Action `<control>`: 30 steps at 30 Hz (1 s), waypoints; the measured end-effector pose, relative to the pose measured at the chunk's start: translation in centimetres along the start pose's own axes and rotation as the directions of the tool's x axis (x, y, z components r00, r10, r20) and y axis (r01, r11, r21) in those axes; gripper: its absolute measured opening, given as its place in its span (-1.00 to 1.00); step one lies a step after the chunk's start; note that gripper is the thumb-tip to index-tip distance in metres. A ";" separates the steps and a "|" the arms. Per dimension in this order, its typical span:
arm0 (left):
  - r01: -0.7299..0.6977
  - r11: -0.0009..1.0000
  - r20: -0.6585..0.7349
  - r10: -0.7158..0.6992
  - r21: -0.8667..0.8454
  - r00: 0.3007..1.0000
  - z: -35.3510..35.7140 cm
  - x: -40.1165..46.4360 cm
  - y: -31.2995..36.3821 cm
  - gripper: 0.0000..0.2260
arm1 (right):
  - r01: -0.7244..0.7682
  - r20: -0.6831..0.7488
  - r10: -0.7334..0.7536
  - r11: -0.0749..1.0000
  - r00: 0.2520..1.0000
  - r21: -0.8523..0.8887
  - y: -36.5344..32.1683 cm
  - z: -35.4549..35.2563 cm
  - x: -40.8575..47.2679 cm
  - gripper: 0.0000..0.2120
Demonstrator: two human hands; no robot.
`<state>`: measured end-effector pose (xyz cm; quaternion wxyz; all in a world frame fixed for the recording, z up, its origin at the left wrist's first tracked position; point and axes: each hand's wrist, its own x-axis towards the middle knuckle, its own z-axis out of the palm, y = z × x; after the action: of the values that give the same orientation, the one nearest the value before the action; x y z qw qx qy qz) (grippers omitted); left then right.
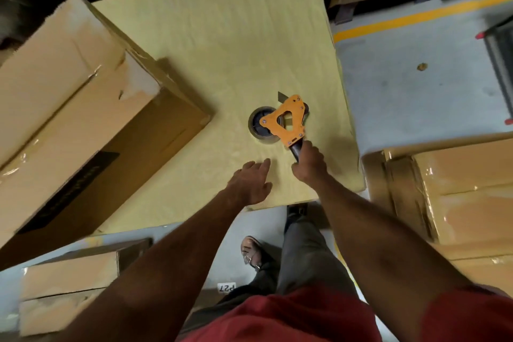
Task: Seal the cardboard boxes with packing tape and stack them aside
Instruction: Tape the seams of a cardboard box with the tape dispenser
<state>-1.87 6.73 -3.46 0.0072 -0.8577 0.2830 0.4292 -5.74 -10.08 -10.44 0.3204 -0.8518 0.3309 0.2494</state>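
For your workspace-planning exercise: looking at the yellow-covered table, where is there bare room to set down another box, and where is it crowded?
Free: the far half of the yellow table, beyond the tape dispenser and to the right of the large cardboard box. A narrower bare strip runs between that box and the dispenser. Crowded: the near right corner, where the right hand grips the dispenser handle and the left hand hovers open.

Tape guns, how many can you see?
1. The orange tape dispenser lies on the yellow table cover, its dark handle gripped by the right hand. Others may be hidden outside the view.
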 end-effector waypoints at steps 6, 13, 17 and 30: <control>0.092 0.970 -0.111 -0.119 -0.226 0.987 -6.2 -0.2 -1.0 -0.52 | 0.179 -0.110 -0.163 0.972 0.980 0.155 -3.9 -6.5 -0.5 -0.56; -0.069 0.726 -0.324 -0.218 -0.684 0.921 -17.4 -4.6 -2.0 -0.73 | 0.469 -0.299 -0.395 0.849 0.869 0.242 -16.0 -16.8 -2.0 -0.60; -0.187 0.354 -0.313 -0.340 -0.916 0.887 -23.1 -6.5 -4.1 -0.63 | 0.600 -0.307 -0.516 0.709 0.800 0.371 -22.0 -19.6 -4.4 -0.76; -0.440 -0.508 -0.377 -0.229 -0.740 0.898 -34.4 -12.1 -14.7 -0.43 | 0.613 -0.292 -0.547 0.609 0.784 0.503 -37.4 -18.0 -8.7 -0.95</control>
<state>24.85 16.11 23.87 -0.8396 -0.4481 -0.1396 0.2734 19.49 2.17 21.44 0.6059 -0.7870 0.1129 -0.0263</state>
